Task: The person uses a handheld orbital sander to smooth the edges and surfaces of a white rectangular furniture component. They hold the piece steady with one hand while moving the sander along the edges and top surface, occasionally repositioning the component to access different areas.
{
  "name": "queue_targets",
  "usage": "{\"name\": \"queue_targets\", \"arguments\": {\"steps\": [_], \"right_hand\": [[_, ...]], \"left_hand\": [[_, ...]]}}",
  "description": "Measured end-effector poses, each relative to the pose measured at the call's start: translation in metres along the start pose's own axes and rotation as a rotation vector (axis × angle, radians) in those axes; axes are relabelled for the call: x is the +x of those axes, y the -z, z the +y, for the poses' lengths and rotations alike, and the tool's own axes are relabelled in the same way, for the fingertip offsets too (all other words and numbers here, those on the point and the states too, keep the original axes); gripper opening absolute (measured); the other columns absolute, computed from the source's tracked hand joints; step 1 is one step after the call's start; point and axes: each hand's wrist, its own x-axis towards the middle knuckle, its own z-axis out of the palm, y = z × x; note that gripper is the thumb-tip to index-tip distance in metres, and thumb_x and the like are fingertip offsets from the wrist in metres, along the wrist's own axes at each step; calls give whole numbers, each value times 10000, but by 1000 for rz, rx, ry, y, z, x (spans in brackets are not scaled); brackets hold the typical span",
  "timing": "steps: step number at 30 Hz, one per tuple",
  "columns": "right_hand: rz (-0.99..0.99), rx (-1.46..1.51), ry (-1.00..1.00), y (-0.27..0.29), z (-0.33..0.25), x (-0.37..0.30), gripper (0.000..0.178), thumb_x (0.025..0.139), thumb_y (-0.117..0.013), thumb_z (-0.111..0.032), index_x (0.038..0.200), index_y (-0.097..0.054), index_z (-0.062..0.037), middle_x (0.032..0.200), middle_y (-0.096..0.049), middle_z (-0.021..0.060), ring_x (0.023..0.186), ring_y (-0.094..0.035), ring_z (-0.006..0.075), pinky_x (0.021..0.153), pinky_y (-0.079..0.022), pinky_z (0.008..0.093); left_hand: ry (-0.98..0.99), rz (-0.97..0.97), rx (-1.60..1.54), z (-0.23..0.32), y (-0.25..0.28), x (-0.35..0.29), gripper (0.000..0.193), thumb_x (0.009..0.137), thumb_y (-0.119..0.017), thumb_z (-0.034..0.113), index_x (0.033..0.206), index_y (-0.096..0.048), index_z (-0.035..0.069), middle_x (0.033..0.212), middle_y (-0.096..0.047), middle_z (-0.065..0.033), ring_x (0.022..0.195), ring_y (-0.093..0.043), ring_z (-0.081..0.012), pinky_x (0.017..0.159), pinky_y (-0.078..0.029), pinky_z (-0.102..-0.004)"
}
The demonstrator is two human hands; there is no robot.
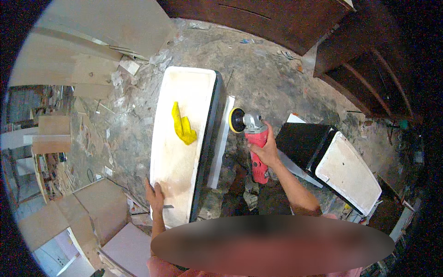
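Observation:
My right hand [267, 147] is wrapped around the red body of an angle polisher [256, 159]. Its round yellow-edged pad [234, 120] faces left and stays apart from the long white-topped panel [180, 87] with black sides. At the near left edge of that panel rests my left hand [156, 197], fingers stretched out and holding nothing. A crumpled yellow cloth or glove [183, 125] lies on the panel's pale top. Near my left hand, a small grey strip [167, 206] also lies there, too small to name.
To the right stands a second black piece with a white top [351, 171]. Dark brown cabinets [277, 21] border the far side, and pale boards [101, 27] lean at the far left. Cut boards [99, 207] stand near left. Scraps litter the concrete floor [198, 46].

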Motion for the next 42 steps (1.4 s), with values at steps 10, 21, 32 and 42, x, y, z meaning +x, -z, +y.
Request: {"name": "queue_targets", "arguments": {"steps": [10,21,32,42], "right_hand": [[21,-167,83,-1,5,63,1105,711,-907,-136,1580,-226,-92,1401,-557,221,1303,-569,371,1117,-447,459],[-51,104,-82,-31,29,90,1079,741,-870,-138,1578,-197,-39,1414,-529,203,1310,-544,309,1140,-411,437],[3,94,-107,-40,21,105,1095,709,-889,-195,1577,-238,-40,1462,-473,237,1374,-484,384,1177,-369,485],[11,182,-82,-43,26,116,1088,708,-889,-188,1577,-250,-46,1465,-471,235,1366,-494,372,1163,-385,489]], "left_hand": [[-712,133,177,201,-96,134,615,1019,-579,277,1511,-436,-63,1514,-485,-303,1422,-454,-427,1200,-319,-463],[-742,332,454,267,-165,130,597,961,-563,199,1486,-460,-66,1393,-547,-367,1252,-555,-519,1063,-441,-534],[-730,330,471,268,-168,131,612,972,-551,200,1513,-429,-59,1358,-558,-366,1194,-568,-520,1009,-446,-552],[-767,346,497,260,-166,134,619,978,-543,206,1526,-417,-54,1408,-519,-368,1243,-538,-525,1058,-424,-542]]}}
